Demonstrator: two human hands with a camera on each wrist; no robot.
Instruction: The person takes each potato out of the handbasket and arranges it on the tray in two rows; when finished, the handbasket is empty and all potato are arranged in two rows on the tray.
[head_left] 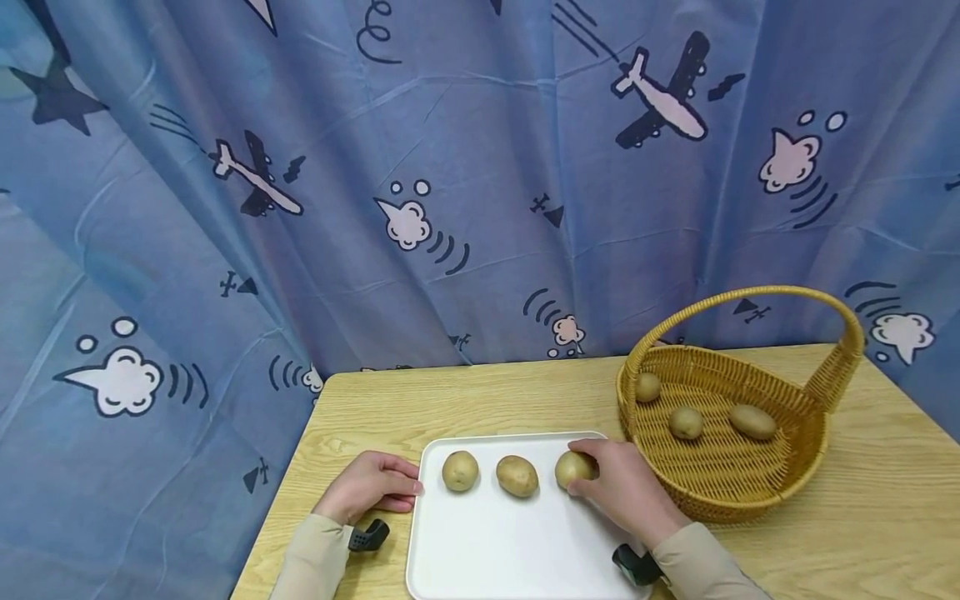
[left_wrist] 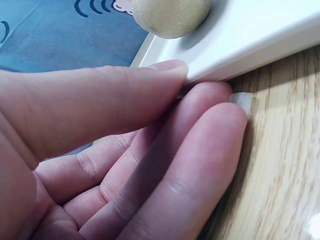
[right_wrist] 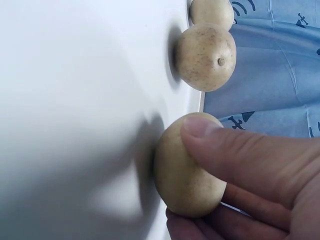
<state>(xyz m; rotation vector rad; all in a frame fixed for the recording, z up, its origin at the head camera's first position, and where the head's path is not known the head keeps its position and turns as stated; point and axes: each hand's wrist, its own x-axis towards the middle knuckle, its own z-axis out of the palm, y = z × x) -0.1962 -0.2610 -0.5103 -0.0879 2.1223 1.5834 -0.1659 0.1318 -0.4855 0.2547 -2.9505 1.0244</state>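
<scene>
A white tray (head_left: 517, 546) lies on the table with a row of potatoes near its far edge: a round potato (head_left: 460, 471) at left, an oval potato (head_left: 517, 476) in the middle and a third potato (head_left: 572, 472) at right. My right hand (head_left: 626, 487) pinches that third potato between thumb and fingers, close over the tray in the right wrist view. At the tray's left rim, my left hand (head_left: 375, 483) holds the edge, its thumb on the rim and its fingertips against the side, low by the table top.
Behind the right hand stands a wicker basket (head_left: 806, 467) with a tall handle, holding three more potatoes. The wooden table (head_left: 465, 392) ends at a blue patterned curtain (head_left: 480, 208) at the back and left.
</scene>
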